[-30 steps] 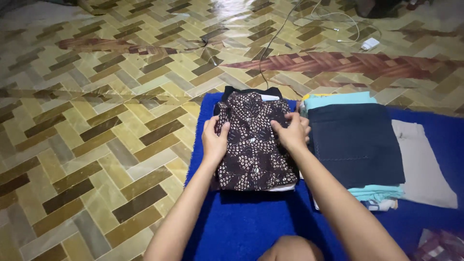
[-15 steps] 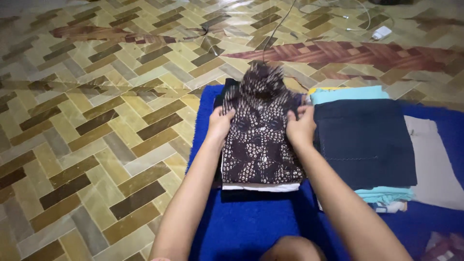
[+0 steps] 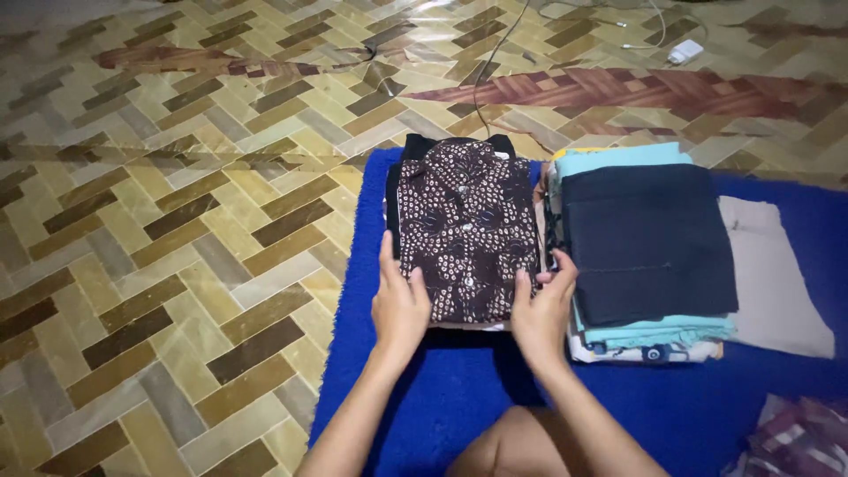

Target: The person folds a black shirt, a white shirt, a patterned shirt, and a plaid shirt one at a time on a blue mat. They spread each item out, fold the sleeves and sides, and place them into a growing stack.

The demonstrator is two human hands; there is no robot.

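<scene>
- left hand [image 3: 400,305], right hand [image 3: 541,311]: fingers spread, pressed flat on near corners of folded dotted brown shirt [image 3: 465,234] (soft rectangle)
- fuzzy blue mat [image 3: 442,406] beneath

Both hands rest on the near corners of a folded brown patterned shirt [image 3: 465,231]: left hand [image 3: 400,302] at 7 o'clock, right hand [image 3: 541,307] at 5 o'clock, fingers flat on the cloth. The shirt tops a small pile on a blue mat [image 3: 459,402]. Just beside it at 3 o'clock sits a stack [image 3: 649,243] topped by dark navy cloth. A white charger [image 3: 685,52] lies on the patterned floor [image 3: 177,221] at 1 o'clock.
</scene>
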